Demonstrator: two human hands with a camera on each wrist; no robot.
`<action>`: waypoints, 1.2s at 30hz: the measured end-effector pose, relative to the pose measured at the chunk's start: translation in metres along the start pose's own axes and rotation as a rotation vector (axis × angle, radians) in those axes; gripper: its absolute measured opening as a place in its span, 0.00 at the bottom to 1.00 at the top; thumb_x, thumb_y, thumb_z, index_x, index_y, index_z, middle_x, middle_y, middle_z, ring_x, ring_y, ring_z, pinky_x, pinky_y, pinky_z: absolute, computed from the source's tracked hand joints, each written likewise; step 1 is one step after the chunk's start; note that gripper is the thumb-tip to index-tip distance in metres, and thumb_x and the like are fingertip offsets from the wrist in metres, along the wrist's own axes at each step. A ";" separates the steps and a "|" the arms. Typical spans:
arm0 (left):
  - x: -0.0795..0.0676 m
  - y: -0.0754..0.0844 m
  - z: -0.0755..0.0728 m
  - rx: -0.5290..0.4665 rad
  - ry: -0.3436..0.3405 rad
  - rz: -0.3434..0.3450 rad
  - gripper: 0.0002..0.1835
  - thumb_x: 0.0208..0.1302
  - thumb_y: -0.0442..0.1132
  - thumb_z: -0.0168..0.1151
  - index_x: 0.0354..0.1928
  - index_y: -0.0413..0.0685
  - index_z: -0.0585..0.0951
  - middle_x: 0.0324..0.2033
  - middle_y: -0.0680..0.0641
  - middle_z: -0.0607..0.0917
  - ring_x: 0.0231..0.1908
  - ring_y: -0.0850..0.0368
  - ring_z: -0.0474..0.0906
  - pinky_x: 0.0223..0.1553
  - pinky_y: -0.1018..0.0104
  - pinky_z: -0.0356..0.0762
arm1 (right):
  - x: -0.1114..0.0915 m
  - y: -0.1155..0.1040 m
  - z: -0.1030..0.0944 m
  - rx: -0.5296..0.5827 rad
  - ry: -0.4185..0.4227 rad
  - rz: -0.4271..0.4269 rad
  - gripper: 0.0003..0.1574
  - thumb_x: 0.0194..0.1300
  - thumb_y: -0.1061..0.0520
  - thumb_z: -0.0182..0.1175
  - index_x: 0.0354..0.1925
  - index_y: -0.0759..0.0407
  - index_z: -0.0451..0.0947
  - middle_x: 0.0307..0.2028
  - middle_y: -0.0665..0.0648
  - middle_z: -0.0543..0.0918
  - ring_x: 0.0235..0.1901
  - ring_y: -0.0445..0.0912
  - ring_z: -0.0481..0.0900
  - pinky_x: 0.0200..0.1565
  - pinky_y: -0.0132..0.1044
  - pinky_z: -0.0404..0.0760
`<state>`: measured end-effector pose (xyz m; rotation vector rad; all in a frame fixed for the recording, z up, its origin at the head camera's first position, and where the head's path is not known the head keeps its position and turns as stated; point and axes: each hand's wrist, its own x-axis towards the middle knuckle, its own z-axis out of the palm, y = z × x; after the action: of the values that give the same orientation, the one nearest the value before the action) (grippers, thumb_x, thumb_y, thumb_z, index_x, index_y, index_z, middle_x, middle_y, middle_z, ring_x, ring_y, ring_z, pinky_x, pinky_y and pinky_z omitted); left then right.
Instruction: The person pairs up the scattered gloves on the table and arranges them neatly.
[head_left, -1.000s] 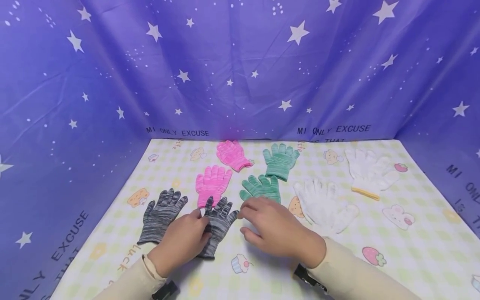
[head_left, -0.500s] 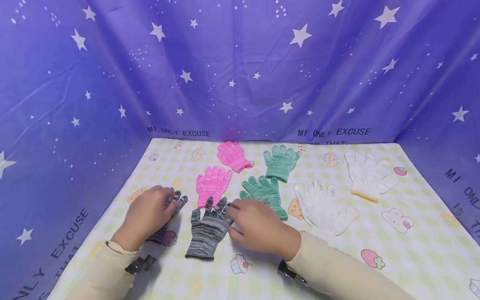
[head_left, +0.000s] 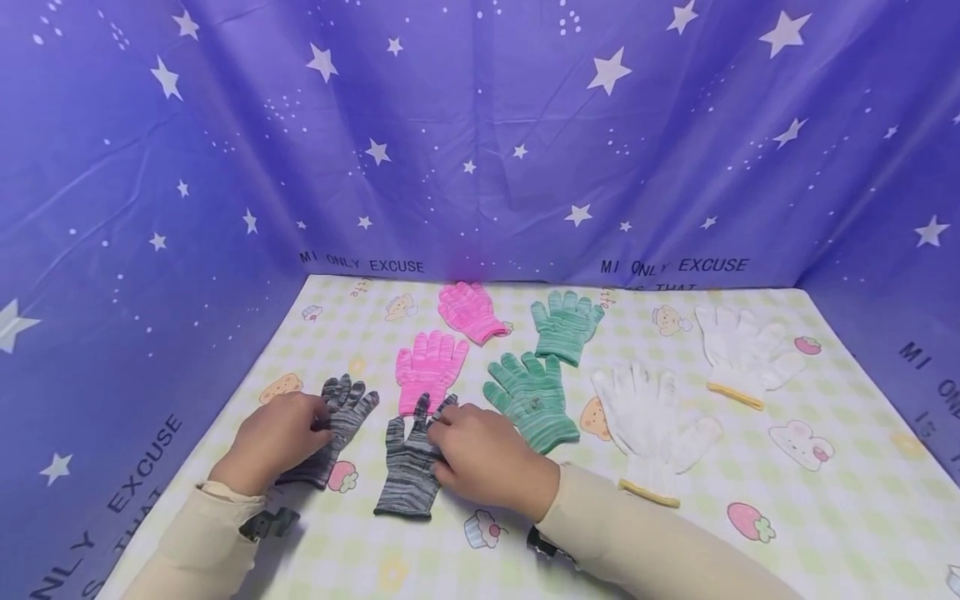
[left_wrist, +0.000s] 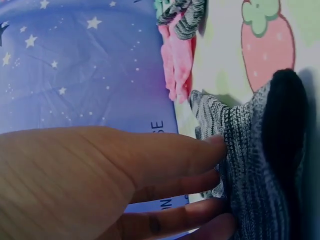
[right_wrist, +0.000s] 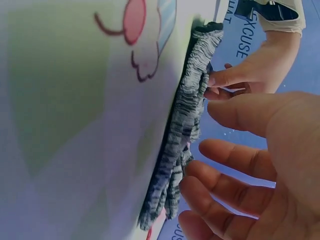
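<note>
My left hand (head_left: 273,442) lies over a grey-black striped knit glove (head_left: 347,421) at the left. In the left wrist view, the thumb and fairly straight fingertips touch this glove's knit face (left_wrist: 240,145). A second grey-black glove (head_left: 408,483) lies flat just to its right, cuff toward me. My right hand (head_left: 491,458) is at that glove's right side and covers some of its fingers in the head view. In the right wrist view, my right hand's thumb and fingers are spread beside the glove (right_wrist: 182,110), with nothing between them.
Beyond lie two pink gloves (head_left: 429,371), the nearer one meeting the middle grey glove's fingertips. Two green gloves (head_left: 534,400) lie right of them, then two white gloves (head_left: 648,421) with yellow cuffs. A checked tablecloth (head_left: 600,550) covers the table; a purple star-printed curtain (head_left: 480,208) encloses it.
My left hand has moved left from the middle grey glove onto the left one. My right hand has shifted left toward the middle grey glove, which sits slightly further left, uncovering the nearer green glove.
</note>
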<state>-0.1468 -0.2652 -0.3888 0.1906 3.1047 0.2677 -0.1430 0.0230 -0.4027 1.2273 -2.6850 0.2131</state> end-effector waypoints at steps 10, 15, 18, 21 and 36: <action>-0.004 -0.002 0.006 0.014 0.017 0.013 0.11 0.46 0.43 0.71 0.34 0.51 0.85 0.33 0.49 0.85 0.33 0.53 0.80 0.30 0.52 0.76 | 0.007 -0.009 0.008 -0.072 -0.093 0.030 0.27 0.50 0.32 0.65 0.39 0.49 0.80 0.34 0.48 0.75 0.31 0.46 0.74 0.26 0.40 0.73; -0.009 0.002 0.007 0.013 0.016 0.018 0.11 0.47 0.44 0.72 0.34 0.52 0.85 0.33 0.50 0.85 0.31 0.54 0.79 0.29 0.53 0.76 | 0.006 -0.011 0.011 -0.102 -0.122 0.036 0.28 0.51 0.31 0.64 0.40 0.48 0.81 0.37 0.49 0.75 0.34 0.47 0.75 0.26 0.41 0.72; -0.011 0.005 0.008 0.026 0.023 0.017 0.11 0.47 0.45 0.72 0.35 0.53 0.85 0.32 0.50 0.84 0.32 0.54 0.79 0.30 0.53 0.76 | 0.005 -0.012 0.010 -0.106 -0.134 0.038 0.28 0.52 0.31 0.64 0.41 0.48 0.81 0.38 0.49 0.75 0.35 0.47 0.75 0.27 0.41 0.72; -0.012 0.010 0.009 0.034 0.023 0.016 0.12 0.47 0.47 0.72 0.35 0.53 0.85 0.31 0.50 0.83 0.31 0.55 0.79 0.29 0.53 0.76 | 0.004 -0.012 0.009 -0.106 -0.142 0.046 0.27 0.51 0.31 0.64 0.41 0.48 0.81 0.38 0.50 0.76 0.35 0.47 0.75 0.27 0.42 0.72; -0.002 -0.006 -0.003 -0.065 0.098 -0.068 0.09 0.52 0.45 0.69 0.32 0.49 0.83 0.21 0.53 0.79 0.22 0.57 0.73 0.23 0.60 0.68 | 0.007 -0.015 0.012 -0.065 -0.076 0.094 0.17 0.53 0.36 0.66 0.26 0.46 0.83 0.32 0.49 0.78 0.28 0.46 0.77 0.26 0.43 0.76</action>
<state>-0.1459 -0.2715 -0.3868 0.0728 3.1853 0.3872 -0.1372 0.0058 -0.4116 1.1144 -2.7940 0.0925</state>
